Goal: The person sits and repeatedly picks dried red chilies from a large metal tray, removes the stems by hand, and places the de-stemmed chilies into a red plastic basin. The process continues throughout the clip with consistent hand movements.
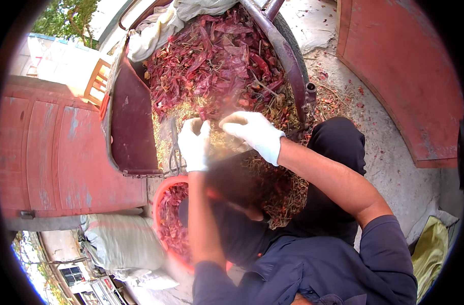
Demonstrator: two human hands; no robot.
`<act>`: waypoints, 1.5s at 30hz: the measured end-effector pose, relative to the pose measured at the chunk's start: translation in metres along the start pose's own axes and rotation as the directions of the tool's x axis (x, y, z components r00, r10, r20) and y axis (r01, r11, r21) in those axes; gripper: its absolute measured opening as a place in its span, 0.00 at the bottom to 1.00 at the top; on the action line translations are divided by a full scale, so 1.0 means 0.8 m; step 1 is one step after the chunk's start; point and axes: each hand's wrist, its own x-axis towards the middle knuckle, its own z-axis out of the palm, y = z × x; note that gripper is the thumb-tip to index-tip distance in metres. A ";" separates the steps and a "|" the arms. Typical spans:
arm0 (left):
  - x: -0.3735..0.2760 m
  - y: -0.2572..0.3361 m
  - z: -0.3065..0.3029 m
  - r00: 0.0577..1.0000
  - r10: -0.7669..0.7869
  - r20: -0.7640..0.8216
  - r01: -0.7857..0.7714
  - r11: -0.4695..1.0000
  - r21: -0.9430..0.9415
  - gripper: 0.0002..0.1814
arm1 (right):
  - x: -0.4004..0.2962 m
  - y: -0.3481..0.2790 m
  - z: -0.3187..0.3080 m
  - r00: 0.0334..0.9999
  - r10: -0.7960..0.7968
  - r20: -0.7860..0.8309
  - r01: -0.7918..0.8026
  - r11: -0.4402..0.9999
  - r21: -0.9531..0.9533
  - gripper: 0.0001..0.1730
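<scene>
A large heap of dried red chili peppers [213,57] fills the far part of a maroon metal cart bed [131,126]. My left hand [195,143], in a white glove, is at the near edge of the heap, its thumb and fingertips at a small red pepper piece [202,113]. Just right of it my right hand [251,131], also gloved, has its fingers bent down; whether they hold anything cannot be told. Loose yellow seeds [186,110] lie under and around the hands. Beside my left hand lie metal scissors [174,152].
Below the cart, partly behind my left forearm, stands a pink-red tub [159,190] of red peppers. A stuffed pale sack [121,240] sits left of it. A purple metal frame bar [289,57] and a tire [293,45] border the heap's right side. Stem scraps [289,198] litter the ground.
</scene>
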 end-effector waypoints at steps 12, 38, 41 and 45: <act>-0.094 0.058 0.012 0.994 0.048 0.094 -0.023 0.967 -0.255 0.08 | 0.011 0.018 0.001 0.974 -0.200 -0.105 0.133 0.882 -0.452 0.25; -0.064 0.030 -0.022 0.888 -0.296 0.352 0.399 0.114 -0.910 0.15 | -0.031 0.022 0.004 0.903 -0.118 0.413 0.396 0.601 -0.694 0.14; -0.059 0.032 -0.022 0.937 -0.318 0.142 0.320 0.627 -0.710 0.19 | -0.042 0.035 0.001 0.861 -0.042 0.506 0.400 0.670 -0.625 0.16; -0.051 0.042 0.003 0.992 -0.094 0.086 0.108 0.978 -0.177 0.23 | -0.036 0.011 0.002 0.895 0.007 0.446 0.366 0.560 -0.744 0.24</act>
